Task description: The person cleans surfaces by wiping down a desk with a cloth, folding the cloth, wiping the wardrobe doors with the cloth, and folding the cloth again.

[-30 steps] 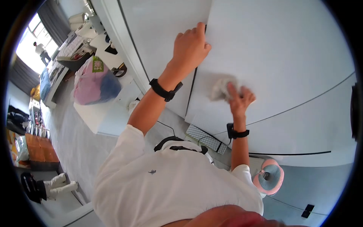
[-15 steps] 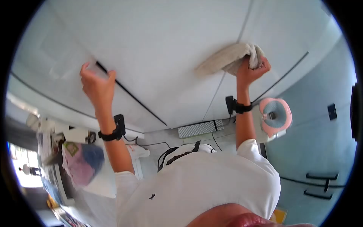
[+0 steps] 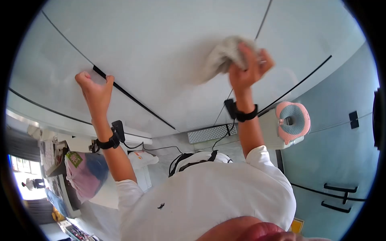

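Observation:
A crumpled beige cloth (image 3: 219,58) is in my right hand (image 3: 247,70), pressed against the pale cabinet door (image 3: 161,44) near a seam between panels. Motion slightly blurs the cloth and my fingertips. Over at the left, my left hand (image 3: 95,86) is by the upper end of a long black handle strip (image 3: 134,98). Its thumb is apart from the curled fingers, and nothing shows in it. Both wrists wear black bands with small boxes and cables.
A pink and grey ring-shaped cushion (image 3: 294,122) rests on a pale surface at the right. Low at the left stands a bag of pink and blue fabric (image 3: 86,172). A patterned strip (image 3: 209,134) lies at the cabinet's foot. Another person (image 3: 33,184) is far off by the window.
The view has swung round toward the doors. My left hand has come away from the door edge beside it. The cloth, bunched up again, has shifted left with my right hand since half a second ago.

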Tool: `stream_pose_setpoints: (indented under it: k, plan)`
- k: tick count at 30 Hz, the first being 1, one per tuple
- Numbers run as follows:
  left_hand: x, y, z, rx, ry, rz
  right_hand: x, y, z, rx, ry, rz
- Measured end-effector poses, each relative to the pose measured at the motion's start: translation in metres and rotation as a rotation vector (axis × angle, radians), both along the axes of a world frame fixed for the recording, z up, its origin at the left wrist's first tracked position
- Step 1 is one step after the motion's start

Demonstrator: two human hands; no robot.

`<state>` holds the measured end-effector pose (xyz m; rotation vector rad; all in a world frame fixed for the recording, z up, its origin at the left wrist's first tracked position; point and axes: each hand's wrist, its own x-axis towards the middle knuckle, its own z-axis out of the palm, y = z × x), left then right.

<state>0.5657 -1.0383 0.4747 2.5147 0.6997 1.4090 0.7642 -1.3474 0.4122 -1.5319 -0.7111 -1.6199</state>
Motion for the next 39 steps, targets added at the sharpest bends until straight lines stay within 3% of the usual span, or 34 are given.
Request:
stream_pose_setpoints:
  k: [3, 6, 7, 12, 15, 21, 24, 26, 29, 31, 32, 34, 38, 39]
  plan:
    - [-0.004, 0.006, 0.0, 0.007, 0.012, -0.051, 0.005, -0.006, 0.057, 0.048, -0.065, -0.098]
    - [-0.006, 0.011, -0.003, -0.039, -0.02, -0.057, 0.001, 0.019, 0.086, -0.056, 0.001, 0.004]
    - [-0.007, 0.015, -0.004, -0.082, -0.028, -0.107, -0.006, 0.034, 0.084, -0.084, 0.131, 0.023]
    - [-0.01, 0.025, -0.005, -0.08, -0.066, -0.256, -0.045, 0.1, 0.042, -0.178, 0.203, 0.081]
    - [-0.009, 0.031, -0.009, -0.051, -0.082, -0.256, -0.041, 0.132, 0.009, -0.182, -0.029, -0.068]
    - [-0.007, 0.029, -0.016, -0.022, -0.181, -0.338, -0.074, 0.158, -0.053, -0.485, 0.021, 0.126]
    - [-0.008, 0.011, -0.047, -0.179, -0.345, -0.289, -0.095, 0.174, -0.075, -0.607, 0.121, 0.287]
    - [-0.015, -0.027, -0.078, -0.066, -0.307, -0.137, -0.1, 0.18, -0.056, -0.606, 0.217, 0.369]
    - [-0.024, -0.075, -0.088, -0.186, -0.268, -0.258, -0.097, 0.179, 0.001, -0.403, 0.219, 0.476]
    - [-0.024, -0.091, -0.078, -0.648, -0.251, -0.367, -0.094, 0.186, 0.046, -0.306, 0.138, 0.55]
    - [-0.023, -0.086, -0.078, -0.664, -0.263, -0.338, -0.095, 0.19, 0.061, -0.269, 0.119, 0.597]
    - [-0.021, -0.064, -0.08, -1.027, -0.137, -0.654, -0.098, 0.202, 0.068, -0.314, 0.11, 0.57]
    - [-0.022, -0.059, -0.09, -1.227, -0.17, -0.675, -0.112, 0.213, 0.029, -0.501, 0.156, 0.495]
    - [-0.022, -0.053, -0.091, -1.378, -0.053, -0.66, -0.116, 0.215, 0.014, -0.519, 0.155, 0.521]
